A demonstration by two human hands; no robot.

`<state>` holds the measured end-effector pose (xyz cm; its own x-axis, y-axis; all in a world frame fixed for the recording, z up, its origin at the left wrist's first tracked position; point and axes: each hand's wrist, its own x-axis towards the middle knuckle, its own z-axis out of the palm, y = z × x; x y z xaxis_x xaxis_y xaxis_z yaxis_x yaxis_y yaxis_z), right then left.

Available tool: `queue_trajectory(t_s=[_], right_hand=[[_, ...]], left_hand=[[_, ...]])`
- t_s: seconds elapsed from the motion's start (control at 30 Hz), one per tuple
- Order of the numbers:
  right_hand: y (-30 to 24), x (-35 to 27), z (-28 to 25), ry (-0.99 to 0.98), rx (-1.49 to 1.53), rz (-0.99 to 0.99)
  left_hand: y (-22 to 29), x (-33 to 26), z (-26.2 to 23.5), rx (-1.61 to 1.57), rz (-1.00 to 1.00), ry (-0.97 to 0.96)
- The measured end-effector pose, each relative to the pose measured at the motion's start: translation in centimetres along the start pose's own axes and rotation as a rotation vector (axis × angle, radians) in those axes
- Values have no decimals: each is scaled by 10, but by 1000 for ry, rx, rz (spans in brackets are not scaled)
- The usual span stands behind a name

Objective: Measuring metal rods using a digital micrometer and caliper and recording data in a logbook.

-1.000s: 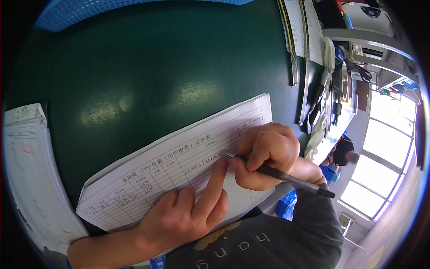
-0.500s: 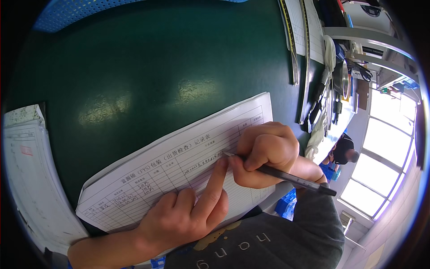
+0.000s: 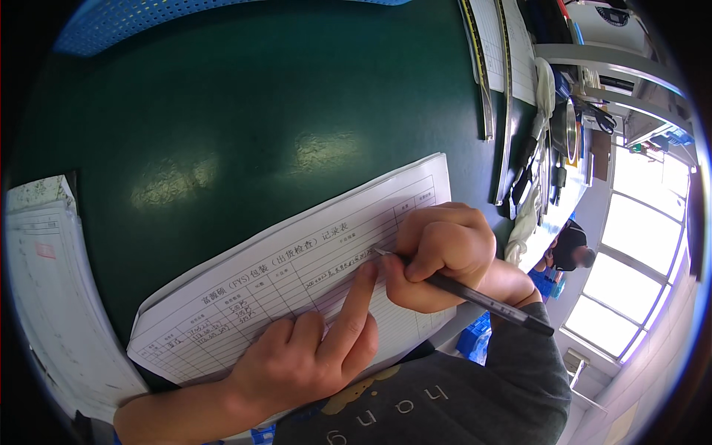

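Note:
A stack of printed record forms [image 3: 245,271] with ruled columns and some handwritten entries lies at a slant on the green tabletop. My right hand [image 3: 445,256] grips a dark pen [image 3: 489,298] between thumb and fingers, its tip at the end of a handwritten line. Its cap end points down to the right. My left hand [image 3: 311,348] rests on the form, index finger stretched out to a spot just beside the pen tip. The other left fingers are curled loosely, and nothing shows in that hand.
Another pile of papers [image 3: 41,259] lies at the left edge. A blue perforated basket [image 3: 133,26] stands at the far left. Two metal rulers [image 3: 506,111] lie at the far right over a ruled sheet. Beyond are assorted tools, a seated person [image 3: 571,248] and windows.
The pen tip has shifted very slightly to the right along the line, with a little more writing behind it. The left hand has stayed in place.

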<state>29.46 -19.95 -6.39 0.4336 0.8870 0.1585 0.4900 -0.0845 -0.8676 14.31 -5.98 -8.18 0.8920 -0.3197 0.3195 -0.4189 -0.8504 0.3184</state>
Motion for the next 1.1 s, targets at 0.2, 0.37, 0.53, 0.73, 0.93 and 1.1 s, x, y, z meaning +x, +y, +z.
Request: queue_trajectory(t_s=[0.2,0.37,0.53,0.73,0.93,1.1], right_hand=[[2,-2,0,22,25,-32],[0,0,-1,19,5,-17],[0,-2,-1,13,-28,-13],[-1,1,-2,16,-34,-16],[1,-1,-4,18,-2,-22],[2,-2,-2,58,4,-44]], left_hand=[[0,0,0,5,0,4],[0,0,0,7,0,7],[0,0,-1,4,5,-5],[0,0,-1,11,8,2],[1,1,2,37,-24,45],[-1,-1,-1,-7,-1,2]])
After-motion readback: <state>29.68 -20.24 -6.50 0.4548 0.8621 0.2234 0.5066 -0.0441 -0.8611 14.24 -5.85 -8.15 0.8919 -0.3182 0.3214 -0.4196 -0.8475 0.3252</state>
